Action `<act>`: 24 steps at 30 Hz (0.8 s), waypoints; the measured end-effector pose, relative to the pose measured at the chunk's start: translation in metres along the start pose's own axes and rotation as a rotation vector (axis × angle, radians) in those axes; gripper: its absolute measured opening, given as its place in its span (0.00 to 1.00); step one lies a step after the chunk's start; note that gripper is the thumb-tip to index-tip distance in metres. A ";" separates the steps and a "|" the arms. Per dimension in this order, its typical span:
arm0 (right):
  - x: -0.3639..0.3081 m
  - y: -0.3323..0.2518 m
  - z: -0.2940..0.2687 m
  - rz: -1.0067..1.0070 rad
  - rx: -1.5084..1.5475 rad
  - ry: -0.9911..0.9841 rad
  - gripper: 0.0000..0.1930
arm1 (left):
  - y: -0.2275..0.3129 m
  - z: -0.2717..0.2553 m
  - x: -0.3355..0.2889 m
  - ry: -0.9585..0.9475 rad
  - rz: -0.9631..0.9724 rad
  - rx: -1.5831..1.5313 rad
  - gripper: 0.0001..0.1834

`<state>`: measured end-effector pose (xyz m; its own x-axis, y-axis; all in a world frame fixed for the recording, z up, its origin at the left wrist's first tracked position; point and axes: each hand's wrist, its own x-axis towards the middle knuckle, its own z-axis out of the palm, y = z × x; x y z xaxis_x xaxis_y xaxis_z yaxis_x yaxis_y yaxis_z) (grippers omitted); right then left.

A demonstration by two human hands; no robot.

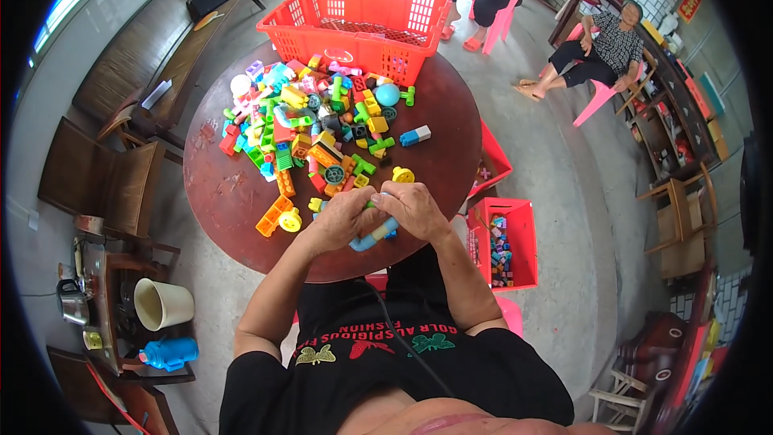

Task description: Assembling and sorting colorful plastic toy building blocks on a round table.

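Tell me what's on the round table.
On the table: a heap of colourful blocks, a blue ball and a red basket. Blocks buried in the heap, and the surface beneath it, are covered and unseen.

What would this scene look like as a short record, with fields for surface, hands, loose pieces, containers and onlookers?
Surface: round dark-red table
Hands: left hand and right hand close together, gripping a curved light-blue and yellowish toy tube, partly hidden
Main pile: multicoloured plastic building blocks, with a blue ball
Apart from pile: blue-and-white block
Containers: red slotted basket at table's far side; red bin of blocks, right
Onlookers: two seated people
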<state>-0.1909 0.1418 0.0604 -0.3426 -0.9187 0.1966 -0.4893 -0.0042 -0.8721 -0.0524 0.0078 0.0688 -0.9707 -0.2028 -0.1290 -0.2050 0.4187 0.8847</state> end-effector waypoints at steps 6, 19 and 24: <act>-0.007 -0.009 -0.007 -0.034 -0.025 0.054 0.19 | 0.007 -0.008 0.004 -0.140 0.162 -0.274 0.16; -0.049 0.004 -0.150 -0.062 0.324 0.935 0.12 | -0.042 -0.019 0.001 0.486 -0.071 0.144 0.12; -0.027 0.022 -0.119 -0.021 0.767 0.679 0.06 | -0.010 -0.012 0.018 0.512 0.225 -0.400 0.09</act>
<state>-0.2885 0.2134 0.0890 -0.8385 -0.4986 0.2195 0.0624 -0.4882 -0.8705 -0.0660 -0.0109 0.0627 -0.7825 -0.5831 0.2183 0.1526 0.1603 0.9752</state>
